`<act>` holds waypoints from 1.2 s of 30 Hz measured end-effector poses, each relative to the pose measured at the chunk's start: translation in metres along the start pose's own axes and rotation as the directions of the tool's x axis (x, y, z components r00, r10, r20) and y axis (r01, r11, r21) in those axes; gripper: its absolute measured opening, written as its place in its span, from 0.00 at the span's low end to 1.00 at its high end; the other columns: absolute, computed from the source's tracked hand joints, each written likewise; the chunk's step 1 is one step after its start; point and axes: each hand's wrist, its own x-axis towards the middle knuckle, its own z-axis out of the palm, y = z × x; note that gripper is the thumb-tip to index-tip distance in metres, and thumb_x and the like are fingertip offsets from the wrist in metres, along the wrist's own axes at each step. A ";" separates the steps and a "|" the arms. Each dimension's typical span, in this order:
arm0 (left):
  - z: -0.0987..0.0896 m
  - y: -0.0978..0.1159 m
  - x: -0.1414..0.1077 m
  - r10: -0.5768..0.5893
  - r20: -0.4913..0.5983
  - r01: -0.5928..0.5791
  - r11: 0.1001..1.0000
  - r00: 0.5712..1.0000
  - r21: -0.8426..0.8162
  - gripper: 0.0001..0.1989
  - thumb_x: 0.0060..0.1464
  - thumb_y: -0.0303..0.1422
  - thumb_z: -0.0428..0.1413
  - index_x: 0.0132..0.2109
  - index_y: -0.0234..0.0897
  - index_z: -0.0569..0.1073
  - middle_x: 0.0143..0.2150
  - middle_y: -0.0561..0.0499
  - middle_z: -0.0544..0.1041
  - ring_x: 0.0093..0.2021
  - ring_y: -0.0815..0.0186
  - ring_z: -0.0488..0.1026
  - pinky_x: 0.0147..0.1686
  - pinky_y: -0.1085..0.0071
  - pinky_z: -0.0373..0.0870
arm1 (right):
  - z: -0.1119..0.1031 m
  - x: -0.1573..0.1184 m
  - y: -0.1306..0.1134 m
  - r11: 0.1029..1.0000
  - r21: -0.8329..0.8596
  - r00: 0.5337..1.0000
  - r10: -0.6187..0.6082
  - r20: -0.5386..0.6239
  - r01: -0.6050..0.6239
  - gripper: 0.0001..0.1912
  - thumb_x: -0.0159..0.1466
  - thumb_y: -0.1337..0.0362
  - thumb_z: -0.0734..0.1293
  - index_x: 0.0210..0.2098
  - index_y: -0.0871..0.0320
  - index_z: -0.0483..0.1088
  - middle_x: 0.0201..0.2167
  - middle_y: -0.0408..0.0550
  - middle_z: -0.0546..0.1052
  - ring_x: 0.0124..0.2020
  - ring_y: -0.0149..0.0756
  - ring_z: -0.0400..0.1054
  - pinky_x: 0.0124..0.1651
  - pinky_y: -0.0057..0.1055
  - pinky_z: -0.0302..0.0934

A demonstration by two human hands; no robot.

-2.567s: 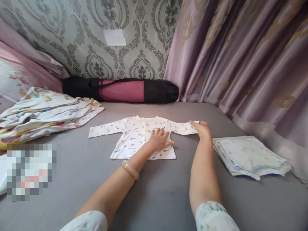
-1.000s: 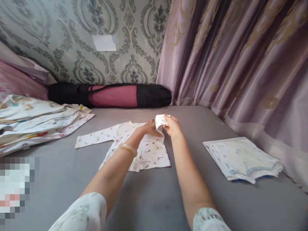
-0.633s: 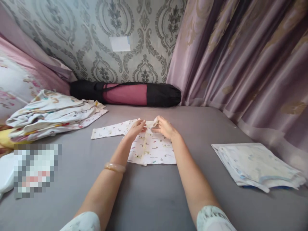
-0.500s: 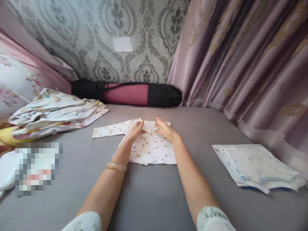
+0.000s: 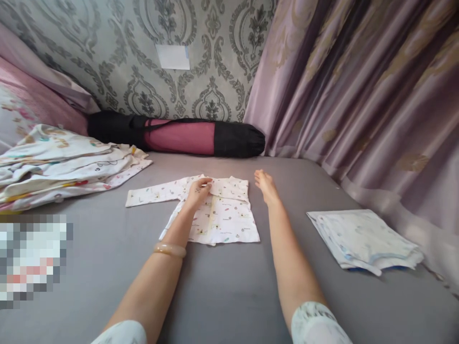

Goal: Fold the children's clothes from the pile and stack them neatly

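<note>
A small white printed shirt (image 5: 233,220) lies on the grey sheet. One sleeve stretches out to the left, while the other is folded across the upper chest. My left hand (image 5: 199,189) rests on the shirt near its collar, fingers apart and pointing right, with nothing gripped. Just right of the shirt, my right hand (image 5: 265,184) is above the sheet, apart from the cloth, its fingers extended and holding nothing.
Crumpled printed clothes (image 5: 71,162) lie at the left, beside a blurred-out item (image 5: 36,258). A folded white cloth stack (image 5: 369,239) is at the right. Against the wall rests a black and red roll bag (image 5: 179,137); curtains (image 5: 340,95) hang at the right.
My right hand has moved off the folded sleeve to the shirt's right side. My left hand remains by the collar. The view has shifted slightly.
</note>
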 end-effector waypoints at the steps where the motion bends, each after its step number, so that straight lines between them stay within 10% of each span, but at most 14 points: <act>1: 0.000 0.000 0.000 0.032 -0.018 -0.032 0.999 0.999 -0.002 0.17 0.47 0.32 0.56 0.45 0.32 0.77 0.30 0.51 0.76 0.26 0.70 0.70 0.30 0.74 0.70 | 0.005 -0.001 0.003 0.990 -0.134 0.999 -0.047 0.004 0.047 0.25 0.72 0.58 0.49 0.58 0.62 0.66 0.60 0.58 0.69 0.61 0.39 0.62 0.60 0.37 0.57; 5: -0.002 -0.001 0.000 0.098 -0.061 -0.097 0.995 0.993 0.013 0.18 0.46 0.35 0.55 0.44 0.33 0.79 0.29 0.52 0.76 0.26 0.68 0.69 0.28 0.74 0.66 | 0.032 -0.014 0.010 0.784 -0.571 0.968 -0.157 0.196 0.243 0.26 0.71 0.61 0.50 0.63 0.65 0.61 0.66 0.59 0.60 0.67 0.40 0.51 0.67 0.36 0.43; 11: -0.008 0.000 -0.004 0.077 -0.062 -0.069 0.991 0.995 0.117 0.20 0.45 0.33 0.54 0.46 0.31 0.79 0.28 0.52 0.76 0.26 0.67 0.69 0.31 0.72 0.66 | 0.054 -0.035 0.024 0.522 -0.782 0.937 -0.123 0.326 0.340 0.33 0.71 0.54 0.48 0.68 0.68 0.48 0.71 0.58 0.45 0.71 0.45 0.33 0.69 0.48 0.26; 28: -0.008 -0.015 0.004 0.323 0.106 -0.318 0.727 0.940 0.608 0.22 0.51 0.24 0.45 0.49 0.34 0.76 0.48 0.42 0.77 0.51 0.57 0.71 0.56 0.62 0.65 | 0.052 -0.030 0.037 0.489 -0.817 0.950 -0.103 0.296 0.307 0.36 0.71 0.52 0.46 0.68 0.72 0.46 0.71 0.60 0.45 0.71 0.47 0.35 0.69 0.44 0.31; 36: -0.008 -0.009 0.000 0.227 0.145 -0.254 0.581 0.963 0.774 0.16 0.57 0.30 0.46 0.46 0.34 0.77 0.55 0.39 0.69 0.57 0.52 0.64 0.58 0.58 0.60 | 0.063 -0.031 0.012 0.447 -0.838 0.945 -0.059 0.321 0.312 0.34 0.71 0.52 0.47 0.69 0.68 0.46 0.71 0.61 0.44 0.71 0.47 0.34 0.69 0.48 0.26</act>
